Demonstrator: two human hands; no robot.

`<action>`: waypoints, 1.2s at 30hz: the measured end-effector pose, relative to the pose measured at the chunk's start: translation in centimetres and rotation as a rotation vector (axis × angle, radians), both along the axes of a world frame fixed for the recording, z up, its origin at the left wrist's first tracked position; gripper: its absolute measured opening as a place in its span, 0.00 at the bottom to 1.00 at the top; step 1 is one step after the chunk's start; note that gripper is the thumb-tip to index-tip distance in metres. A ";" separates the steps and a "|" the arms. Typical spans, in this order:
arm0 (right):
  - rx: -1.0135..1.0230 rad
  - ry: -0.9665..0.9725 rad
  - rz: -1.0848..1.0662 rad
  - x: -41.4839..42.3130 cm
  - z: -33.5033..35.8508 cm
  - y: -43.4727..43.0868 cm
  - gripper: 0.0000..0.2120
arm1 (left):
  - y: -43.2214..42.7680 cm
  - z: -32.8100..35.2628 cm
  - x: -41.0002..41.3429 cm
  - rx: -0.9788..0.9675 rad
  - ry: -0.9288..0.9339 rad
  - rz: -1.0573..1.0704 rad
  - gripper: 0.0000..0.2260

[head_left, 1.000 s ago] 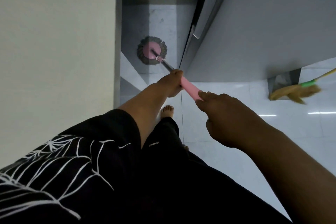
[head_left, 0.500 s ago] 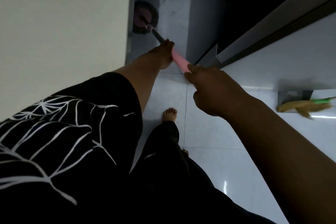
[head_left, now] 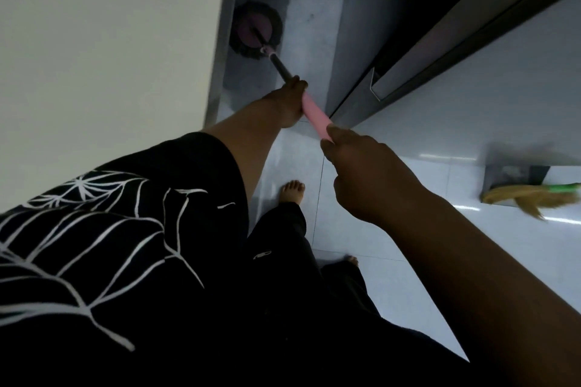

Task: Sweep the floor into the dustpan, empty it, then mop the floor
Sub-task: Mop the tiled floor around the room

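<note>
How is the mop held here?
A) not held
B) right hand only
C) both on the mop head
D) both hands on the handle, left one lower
D: the left hand grips the handle nearer the mop head, the right hand its upper end.

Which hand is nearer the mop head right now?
The left hand, gripping where the pink handle meets the dark shaft; the right hand holds the handle's near end, farther from the mop head.
</note>
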State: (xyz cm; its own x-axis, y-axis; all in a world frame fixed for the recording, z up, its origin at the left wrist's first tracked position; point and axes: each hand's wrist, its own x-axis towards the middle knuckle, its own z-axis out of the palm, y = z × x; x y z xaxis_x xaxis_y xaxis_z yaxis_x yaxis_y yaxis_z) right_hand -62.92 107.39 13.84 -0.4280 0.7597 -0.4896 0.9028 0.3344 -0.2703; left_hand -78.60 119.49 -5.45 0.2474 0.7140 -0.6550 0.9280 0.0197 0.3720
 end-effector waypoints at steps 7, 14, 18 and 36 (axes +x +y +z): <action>-0.011 -0.008 0.029 5.4 2.0 -7.1 0.22 | -8.4 1.5 5.0 0.006 -0.012 0.055 0.30; -0.037 -0.064 0.095 12.6 4.5 -16.6 0.14 | -19.3 3.3 11.9 0.031 -0.036 0.072 0.31; -0.037 -0.087 0.121 16.5 5.8 -21.8 0.16 | -25.1 3.6 15.4 0.038 -0.091 0.083 0.29; -0.061 -0.096 0.106 14.4 7.2 -28.4 0.18 | -31.3 3.2 14.0 0.055 -0.119 0.002 0.27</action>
State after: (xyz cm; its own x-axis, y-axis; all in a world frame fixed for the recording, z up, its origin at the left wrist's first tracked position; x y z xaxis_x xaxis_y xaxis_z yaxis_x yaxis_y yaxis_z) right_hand -48.48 79.00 21.07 -0.4534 0.6804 -0.5757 0.8859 0.4152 -0.2070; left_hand -64.56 88.19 -2.28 0.3195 0.7484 -0.5812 0.8774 -0.0020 0.4797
